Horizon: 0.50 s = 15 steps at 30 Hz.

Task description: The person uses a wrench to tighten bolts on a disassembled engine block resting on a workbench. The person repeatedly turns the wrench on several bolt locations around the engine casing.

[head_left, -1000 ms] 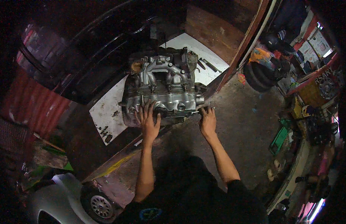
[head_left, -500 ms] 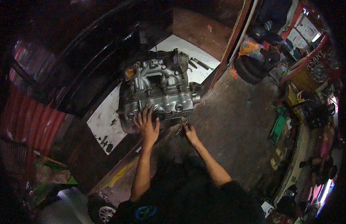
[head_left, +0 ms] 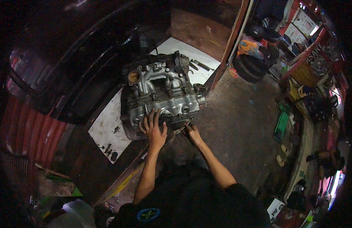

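Observation:
A grey metal engine point(head_left: 166, 102) with a silver curved intake manifold point(head_left: 159, 73) rests on a white board point(head_left: 111, 125). My left hand point(head_left: 155, 131) lies against the engine's near face, fingers spread over the lower edge of its silver cover. Just off the engine's near right corner, my right hand point(head_left: 192, 133) is closed around a thin, shiny metal tool point(head_left: 189, 121). That tool slants up beside the engine's edge. Its exact kind is too small and dark to make out, and my fingers hide part of it.
Several dark hand tools point(head_left: 202, 65) lie on the board beyond the engine, with small dark parts point(head_left: 107, 149) at its near left corner. A wooden post point(head_left: 230, 43) rises behind. Tyres point(head_left: 251, 68), a green object point(head_left: 281, 122) and sandals point(head_left: 281, 155) lie to the right.
The view has shifted slightly, so the engine and board sit a little differently in it. Both hands keep nearly the same places, the right one still gripping the thin tool.

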Tool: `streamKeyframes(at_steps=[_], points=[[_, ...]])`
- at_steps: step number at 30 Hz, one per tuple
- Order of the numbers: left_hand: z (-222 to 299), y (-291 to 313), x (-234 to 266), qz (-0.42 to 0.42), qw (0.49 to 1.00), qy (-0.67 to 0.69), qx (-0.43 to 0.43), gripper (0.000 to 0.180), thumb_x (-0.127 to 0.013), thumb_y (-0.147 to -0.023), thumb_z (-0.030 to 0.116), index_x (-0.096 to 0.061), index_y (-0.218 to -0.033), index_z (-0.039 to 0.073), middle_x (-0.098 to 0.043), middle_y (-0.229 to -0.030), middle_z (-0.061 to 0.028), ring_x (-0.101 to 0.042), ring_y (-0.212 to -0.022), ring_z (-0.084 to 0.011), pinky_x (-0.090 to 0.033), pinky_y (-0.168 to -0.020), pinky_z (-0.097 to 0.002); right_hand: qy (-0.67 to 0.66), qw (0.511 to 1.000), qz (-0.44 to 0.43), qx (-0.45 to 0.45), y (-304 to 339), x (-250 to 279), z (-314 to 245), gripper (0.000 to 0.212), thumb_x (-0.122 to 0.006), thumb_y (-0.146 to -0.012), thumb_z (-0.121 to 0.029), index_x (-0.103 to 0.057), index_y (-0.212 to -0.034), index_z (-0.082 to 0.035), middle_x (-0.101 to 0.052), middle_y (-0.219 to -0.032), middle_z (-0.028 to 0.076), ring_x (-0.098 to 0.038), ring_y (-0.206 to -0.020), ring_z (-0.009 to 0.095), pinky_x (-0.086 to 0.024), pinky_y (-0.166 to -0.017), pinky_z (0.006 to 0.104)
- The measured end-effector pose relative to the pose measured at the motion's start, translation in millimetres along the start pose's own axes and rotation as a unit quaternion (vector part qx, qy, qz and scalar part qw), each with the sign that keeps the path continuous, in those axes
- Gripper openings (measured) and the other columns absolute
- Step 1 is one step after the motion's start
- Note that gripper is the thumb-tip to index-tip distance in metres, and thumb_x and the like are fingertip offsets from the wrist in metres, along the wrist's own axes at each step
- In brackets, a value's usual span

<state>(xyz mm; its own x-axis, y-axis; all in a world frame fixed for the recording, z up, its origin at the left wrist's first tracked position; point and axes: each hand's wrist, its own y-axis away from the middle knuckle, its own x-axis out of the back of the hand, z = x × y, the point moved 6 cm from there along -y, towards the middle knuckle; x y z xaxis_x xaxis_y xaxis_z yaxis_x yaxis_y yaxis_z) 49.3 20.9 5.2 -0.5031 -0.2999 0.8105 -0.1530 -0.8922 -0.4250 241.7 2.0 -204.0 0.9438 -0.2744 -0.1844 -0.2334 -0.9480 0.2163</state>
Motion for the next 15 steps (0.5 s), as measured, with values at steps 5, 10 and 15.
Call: streamKeyframes(at_steps=[5, 10, 15], points=[[6.1, -2.9, -0.7, -0.015, 1.000, 0.001, -0.011, 0.057, -0.056, -0.090, 0.029, -0.041, -0.144, 0.021, -0.034, -0.153, -0.0024, -0.029, -0.136, -0.0367, -0.007, -0.111, -0.0609, -0.148, 0.988, 0.040, -0.010, -15.9, 3.4, 46.1, 0.025, -0.056, -0.097, -0.019, -0.056, -0.116, -0.002, -0.062, -0.095, 0.007, -0.060, -0.083, 0.022, -0.047, -0.073, 0.0334], [-1.3, -0.9, 3.6, -0.024, 0.999, -0.016, -0.018, 0.059, -0.056, -0.090, 0.028, -0.039, -0.146, 0.022, -0.033, -0.153, -0.0026, -0.029, -0.136, -0.0367, -0.007, -0.112, -0.0602, 0.227, 0.969, 0.098, -0.001, 17.6, -3.8, -53.8, 0.024, -0.054, -0.097, -0.017, -0.063, -0.109, 0.002, -0.066, -0.100, 0.018, -0.063, -0.089, 0.031, -0.047, -0.076, 0.0393], [1.9, -1.3, 4.5, -0.023, 1.000, -0.007, -0.019, 0.061, -0.059, -0.088, 0.026, -0.040, -0.145, 0.023, -0.035, -0.152, -0.0022, -0.031, -0.134, -0.0362, -0.009, -0.111, -0.0595, 0.501, 0.809, 0.110, 0.287, 8.5, 61.0, -100.7, 0.023, -0.053, -0.086, -0.004, -0.065, -0.106, 0.000, -0.062, -0.104, 0.023, -0.059, -0.091, 0.043, -0.048, -0.086, 0.0458]])
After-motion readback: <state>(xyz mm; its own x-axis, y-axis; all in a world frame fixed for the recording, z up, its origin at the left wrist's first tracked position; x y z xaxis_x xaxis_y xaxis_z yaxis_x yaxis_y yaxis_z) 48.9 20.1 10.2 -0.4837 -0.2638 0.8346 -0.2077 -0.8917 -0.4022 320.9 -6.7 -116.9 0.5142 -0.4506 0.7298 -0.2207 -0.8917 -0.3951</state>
